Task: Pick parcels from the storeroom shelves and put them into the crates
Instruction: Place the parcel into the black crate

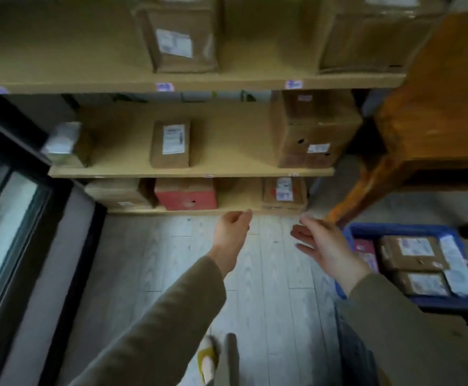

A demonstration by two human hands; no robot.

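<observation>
Both my hands reach out over the floor towards the wooden shelves (pixel 191 171) and hold nothing. My left hand (pixel 232 235) has loosely curled fingers near the bottom shelf's front edge. My right hand (pixel 321 243) is spread open, palm turned left. A small labelled brown parcel (pixel 170 143) stands on the middle shelf. On the bottom shelf sit a red box (pixel 186 194) and a small labelled parcel (pixel 284 193) just beyond my right hand. A blue crate (pixel 394 228) on the floor at the right holds several labelled parcels.
Large cardboard boxes (pixel 316 129) fill the right of the middle shelf and the top shelf (pixel 177 34). A dark-framed glass door (pixel 18 218) runs along the left. A wooden table (pixel 436 107) overhangs the crate at the right. Pale plank floor (pixel 269 288) lies below my arms.
</observation>
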